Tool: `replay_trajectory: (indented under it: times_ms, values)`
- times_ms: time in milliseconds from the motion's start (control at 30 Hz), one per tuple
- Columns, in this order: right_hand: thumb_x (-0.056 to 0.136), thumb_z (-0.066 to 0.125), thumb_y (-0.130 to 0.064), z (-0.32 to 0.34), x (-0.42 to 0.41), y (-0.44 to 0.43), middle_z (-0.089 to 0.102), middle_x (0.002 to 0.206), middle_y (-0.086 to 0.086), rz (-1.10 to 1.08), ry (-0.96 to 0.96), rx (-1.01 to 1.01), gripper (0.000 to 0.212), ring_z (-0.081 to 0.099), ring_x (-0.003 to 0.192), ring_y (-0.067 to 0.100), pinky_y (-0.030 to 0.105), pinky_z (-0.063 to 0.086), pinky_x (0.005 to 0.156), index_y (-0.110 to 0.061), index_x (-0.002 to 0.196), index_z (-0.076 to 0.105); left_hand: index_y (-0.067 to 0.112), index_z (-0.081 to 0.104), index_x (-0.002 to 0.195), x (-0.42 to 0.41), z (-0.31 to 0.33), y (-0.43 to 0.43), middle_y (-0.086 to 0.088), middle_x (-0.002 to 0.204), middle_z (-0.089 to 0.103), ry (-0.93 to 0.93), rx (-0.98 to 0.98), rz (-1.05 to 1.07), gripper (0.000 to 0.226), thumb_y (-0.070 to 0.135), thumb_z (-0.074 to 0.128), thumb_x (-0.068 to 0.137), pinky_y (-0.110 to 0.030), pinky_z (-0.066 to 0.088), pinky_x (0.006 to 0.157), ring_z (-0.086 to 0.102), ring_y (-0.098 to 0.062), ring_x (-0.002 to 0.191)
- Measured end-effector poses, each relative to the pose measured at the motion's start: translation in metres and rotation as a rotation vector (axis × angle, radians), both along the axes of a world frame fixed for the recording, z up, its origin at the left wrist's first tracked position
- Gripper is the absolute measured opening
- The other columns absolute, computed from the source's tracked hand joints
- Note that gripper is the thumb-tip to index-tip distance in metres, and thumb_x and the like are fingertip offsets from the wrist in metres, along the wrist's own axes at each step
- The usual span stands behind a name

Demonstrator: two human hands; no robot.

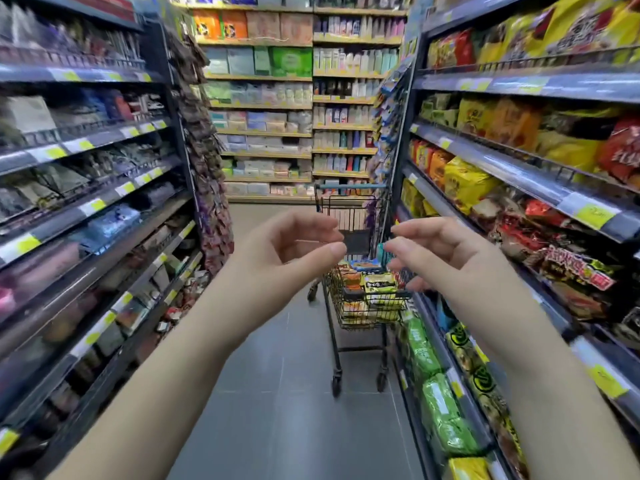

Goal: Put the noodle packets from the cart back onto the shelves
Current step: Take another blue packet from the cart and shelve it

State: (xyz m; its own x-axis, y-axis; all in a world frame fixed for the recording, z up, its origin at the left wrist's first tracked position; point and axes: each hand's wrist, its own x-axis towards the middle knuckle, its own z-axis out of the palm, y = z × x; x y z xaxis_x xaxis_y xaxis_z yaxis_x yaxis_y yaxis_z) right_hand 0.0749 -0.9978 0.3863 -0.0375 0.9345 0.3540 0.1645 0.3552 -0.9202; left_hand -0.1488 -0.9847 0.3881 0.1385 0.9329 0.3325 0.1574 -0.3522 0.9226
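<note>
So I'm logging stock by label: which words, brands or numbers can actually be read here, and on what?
No text reads cleanly.
Yellow shelf tags: scribbled marks, too blurred.
Red-black noodle packets: large characters, too blurred.
Packets in the cart: print too small.

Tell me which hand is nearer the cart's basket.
Right. The right hand overlaps the basket at its right rim in this view; the left hand hovers up and left of it.

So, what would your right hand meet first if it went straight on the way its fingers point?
Likely the left hand: the right hand points across at it, over a gap. If it aims more forward, the cart of packets beyond; depth is unclear.
</note>
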Motion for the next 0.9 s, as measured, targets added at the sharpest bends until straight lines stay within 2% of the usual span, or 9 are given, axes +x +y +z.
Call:
replay_trajectory:
  times_ms: [200,300,433,533,700,900]
  values:
    - [0.089,0.076,-0.029,-0.015,0.056,0.120,0.078,0.102,-0.005,0.044,0.047,-0.073,0.020,0.075,0.094,0.011,0.023,0.057,0.071,-0.026,0.109,0.074,0.022,0.070,0.118,0.056,-0.007,0.116,0.007,0.113,0.078,0.039,-0.054,0.023,0.031,0.026,0.076,0.088,-0.040,0.056,0.102,0.073,-0.010,0.107]
    - [0.085,0.076,-0.032,-0.019,0.085,0.178,0.079,0.102,-0.002,0.059,0.070,-0.103,0.026,0.076,0.093,0.012,0.023,0.059,0.071,-0.023,0.110,0.073,0.022,0.070,0.118,0.083,-0.016,0.177,0.006,0.114,0.077,0.050,-0.084,0.021,0.032,0.026,0.076,0.087,-0.038,0.058,0.101,0.073,-0.011,0.106]
    - [0.089,0.075,-0.026,-0.029,0.109,0.253,0.078,0.100,-0.004,0.067,0.050,-0.150,0.021,0.076,0.091,0.013,0.023,0.058,0.069,-0.022,0.110,0.073,0.020,0.069,0.119,0.106,-0.030,0.250,0.004,0.115,0.077,0.022,-0.131,0.020,0.040,0.031,0.076,0.082,-0.038,0.058,0.100,0.073,-0.014,0.108]
    - [0.091,0.075,-0.026,-0.039,0.119,0.306,0.078,0.098,-0.007,0.078,0.035,-0.181,0.019,0.076,0.091,0.010,0.023,0.057,0.069,-0.023,0.110,0.073,0.021,0.069,0.119,0.112,-0.040,0.303,0.005,0.115,0.077,0.019,-0.146,0.030,0.035,0.029,0.076,0.086,-0.038,0.058,0.100,0.073,-0.013,0.109]
    - [0.093,0.073,-0.025,-0.060,0.127,0.398,0.079,0.100,-0.003,0.064,0.022,-0.213,0.019,0.075,0.090,0.010,0.020,0.057,0.071,-0.021,0.112,0.073,0.020,0.069,0.119,0.112,-0.065,0.395,0.003,0.116,0.077,0.005,-0.182,0.041,0.043,0.034,0.075,0.079,-0.036,0.059,0.098,0.072,-0.015,0.110]
    - [0.093,0.074,-0.024,-0.091,0.117,0.523,0.079,0.100,-0.003,0.017,-0.021,-0.270,0.019,0.075,0.092,0.011,0.027,0.060,0.075,-0.022,0.111,0.073,0.020,0.068,0.121,0.094,-0.100,0.529,0.005,0.115,0.077,0.000,-0.222,0.018,0.042,0.033,0.075,0.082,-0.040,0.058,0.099,0.073,-0.016,0.109]
